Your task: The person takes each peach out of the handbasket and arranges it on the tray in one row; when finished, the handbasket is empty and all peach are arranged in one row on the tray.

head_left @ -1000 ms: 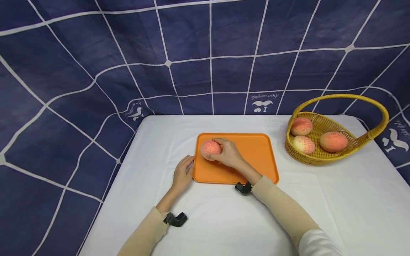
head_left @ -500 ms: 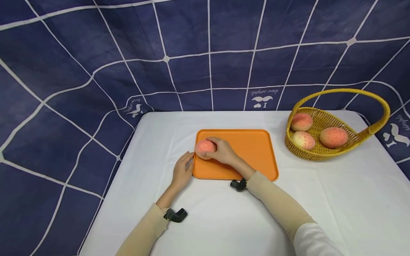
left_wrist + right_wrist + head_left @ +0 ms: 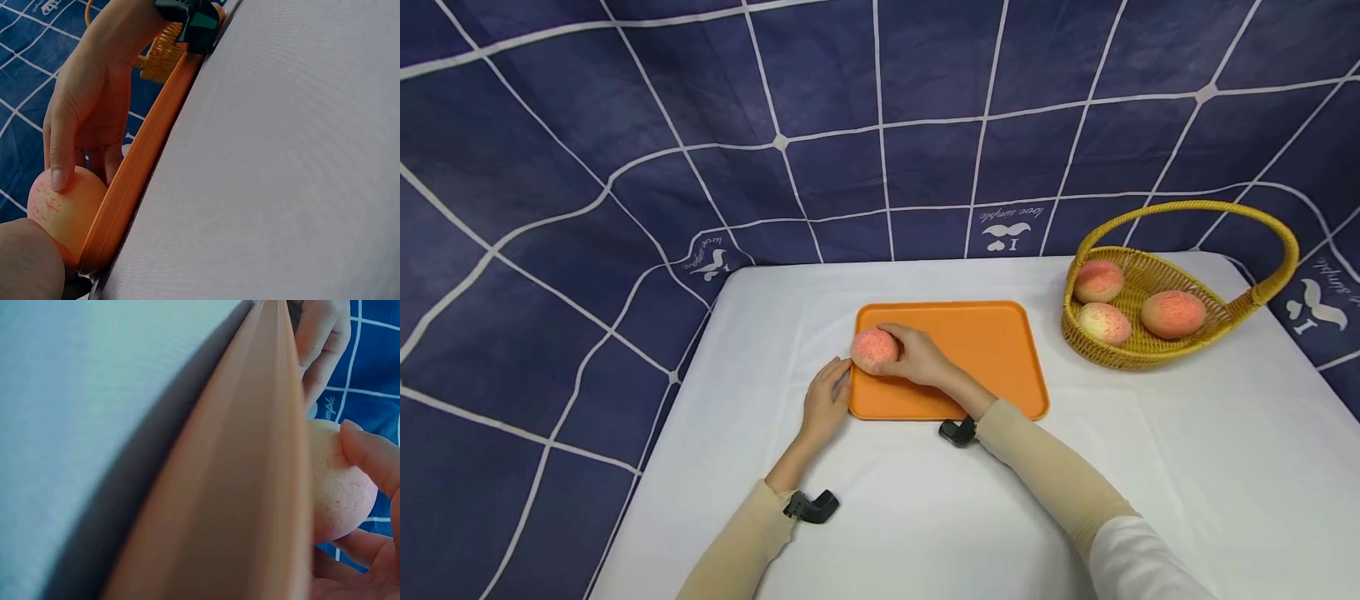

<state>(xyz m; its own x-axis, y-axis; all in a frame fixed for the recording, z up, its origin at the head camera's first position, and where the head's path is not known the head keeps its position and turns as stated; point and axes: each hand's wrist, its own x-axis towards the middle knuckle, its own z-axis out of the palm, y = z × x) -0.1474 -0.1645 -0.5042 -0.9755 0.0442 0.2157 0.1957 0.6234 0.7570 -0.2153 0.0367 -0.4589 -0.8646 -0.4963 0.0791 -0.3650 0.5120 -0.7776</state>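
Observation:
My right hand [image 3: 921, 358] grips a pinkish peach [image 3: 869, 351], thumb on one side and fingers on the other. The peach is at the left end of an orange tray [image 3: 977, 358], overlapping its left rim in the head view. In the right wrist view, the thumb [image 3: 369, 456] lies against the peach's pale skin, and the tray's side hides part of the fruit. My left hand [image 3: 824, 407] rests at the tray's left edge, its fingers fairly straight and the fingertips right at the rim, close to the peach. Only part of this hand shows in the left wrist view.
A yellow woven basket [image 3: 1120, 359] with a tall arched handle stands at the back right, holding three more peaches [image 3: 1173, 314]. White cloth [image 3: 910, 508] covers the table. A dark blue curtain with white lines [image 3: 932, 167] hangs behind it and along the left side.
My right hand has carried the peach left across the tray to its left edge, toward my left hand. The left hand has stayed at the rim. The head view has shifted slightly.

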